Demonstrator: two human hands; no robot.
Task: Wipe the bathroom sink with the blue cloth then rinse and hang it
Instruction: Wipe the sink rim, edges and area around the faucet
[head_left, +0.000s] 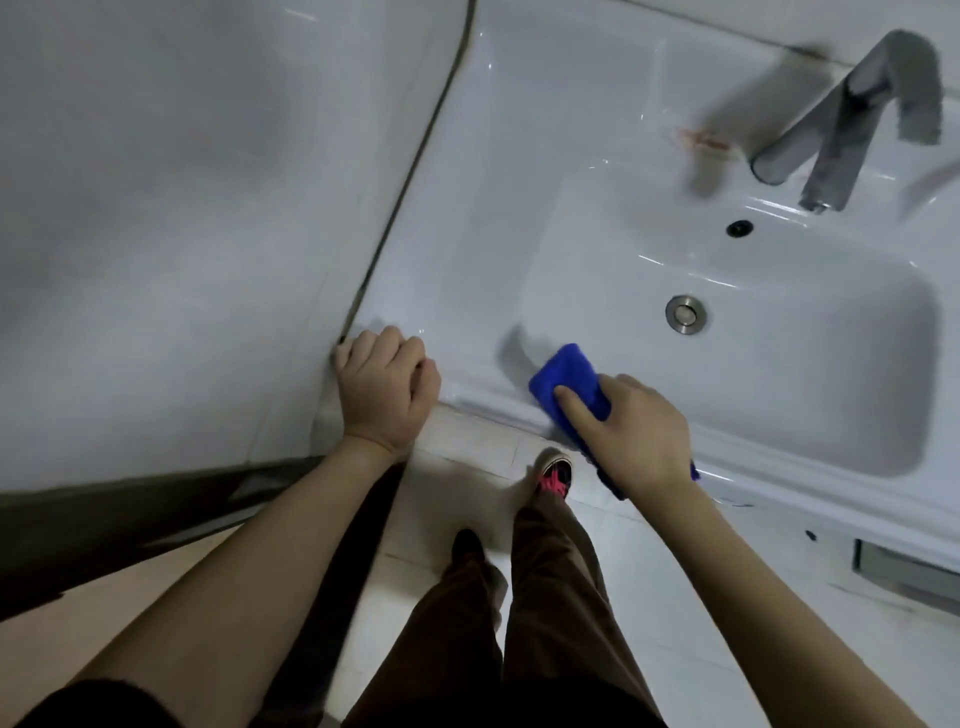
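Wiping step in progress, front rim. Right hand (636, 436) lies flat on the blue cloth (569, 387), fingers spread, index finger extended along the top, palm pressing it onto the near edge of the sink (519, 208), just left of the basin's near-left corner. Part of the cloth pokes out from under the heel of the hand on the right; how many layers are folded under the palm, can't tell.

Left hand (387, 387) is curled to a loose fist, holding nothing, knuckles resting on the sink's near-left corner by the wall (182, 208). Looks like bracing.

Drain (686, 314) sits mid-basin, faucet (852, 135) far right, blurred. Reddish stain (701, 137) on the far deck next to the faucet base looks not yet wiped.

Handling call: cloth reads as soft, light, microfibre-type, no stiffness. Will bunch or roll if pushed from one edge, so a flat palm over the middle is the right hold for wiping. Glazed surface looks slick, so expect easy slide; a stain needs fingertip pressure through the cloth. For rinsing, bunch it in the fist and squeeze; for hanging, take it by a corner or an edge.

Progress: early to mid, my estimate. Rinse and hang not started.
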